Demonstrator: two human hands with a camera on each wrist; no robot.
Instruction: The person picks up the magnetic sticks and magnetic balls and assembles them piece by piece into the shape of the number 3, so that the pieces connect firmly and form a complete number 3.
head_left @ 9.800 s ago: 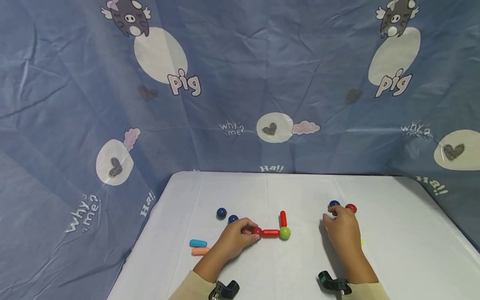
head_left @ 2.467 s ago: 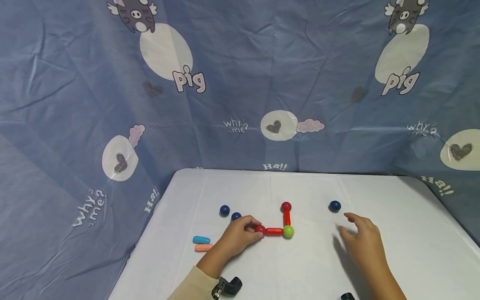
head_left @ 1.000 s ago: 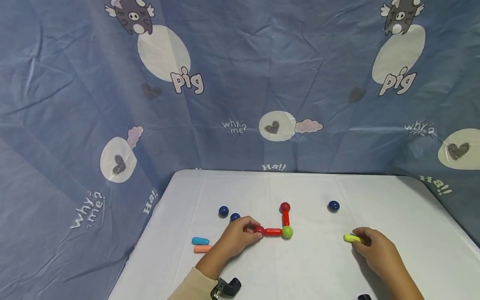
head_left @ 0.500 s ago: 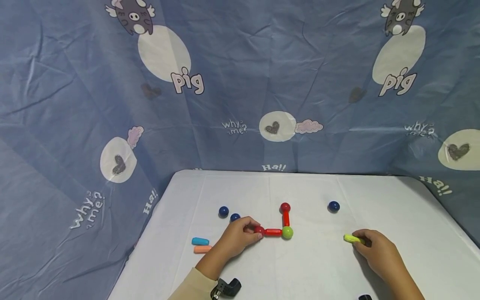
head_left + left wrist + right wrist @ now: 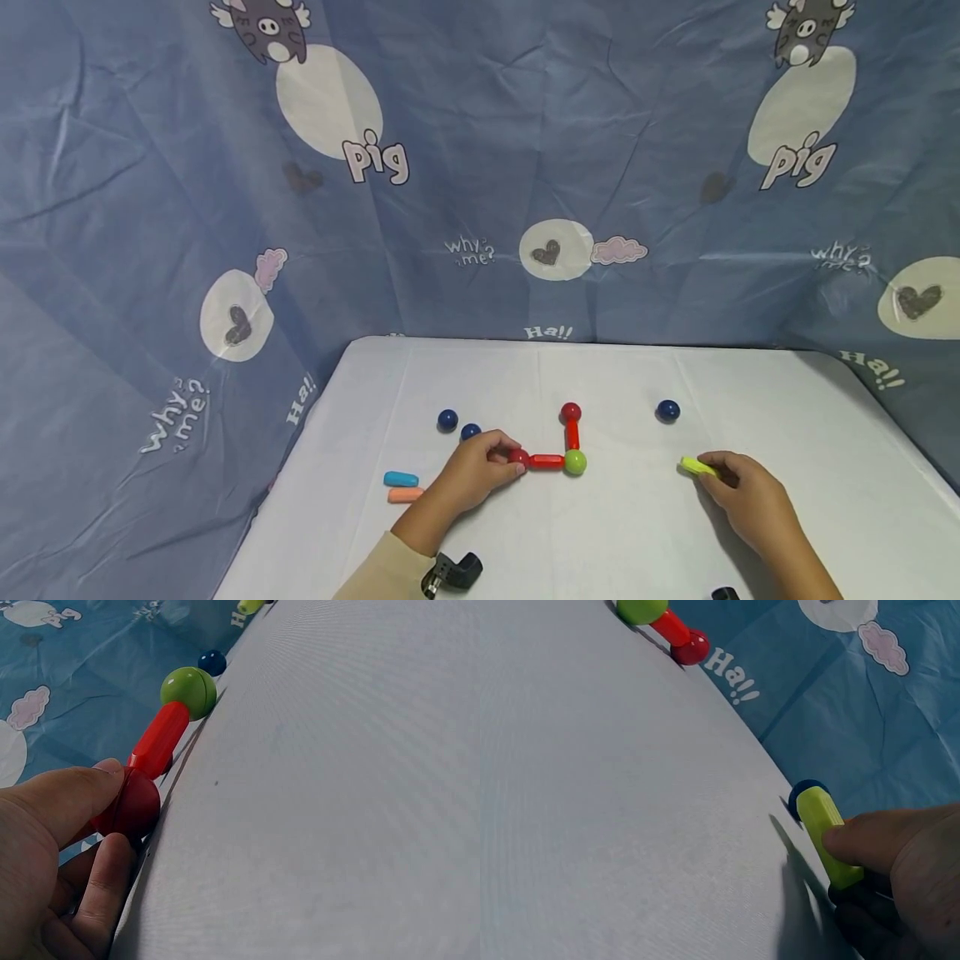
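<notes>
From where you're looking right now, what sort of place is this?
Likely a makeshift tabletop play or filming corner, though the wider room is out of view. Signs: a blue cloth printed with pigs hanging behind a white-topped table, with red rods and a green ball on it.

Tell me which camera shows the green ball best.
The left wrist view: the green ball appears large there, within the frame, with its seam visible, at the end of a red stick. The head view shows it whole but small; the right wrist view cuts it off at the top edge.
</notes>
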